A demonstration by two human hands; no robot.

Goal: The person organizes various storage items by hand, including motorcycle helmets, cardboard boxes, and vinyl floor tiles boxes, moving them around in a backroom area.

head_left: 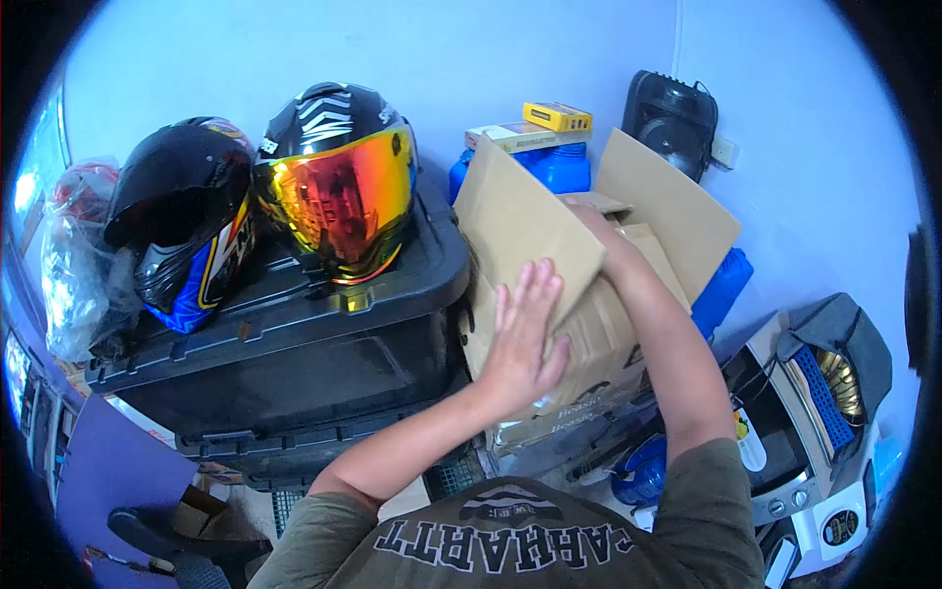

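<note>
A cardboard box [594, 344] with raised flaps stands in front of me, right of the black storage bin. My left hand [528, 339] lies flat against the outside of its left flap [525, 221], fingers spread. Over the near side of the box reaches my right arm, and my right hand [591, 214] is down at the opening, where the flaps hide its fingers. Whether it holds anything is hidden. The right flap [667, 211] leans outward, and printed lettering shows low on the front side of the box.
Two motorcycle helmets, one black [182, 211] and one with an orange mirrored visor [339, 191], sit on the black storage bin [294, 373]. Behind the box are blue containers [564, 169] under a yellow box [557, 117], and a black speaker [670, 123]. A toaster oven [785, 501] stands at right.
</note>
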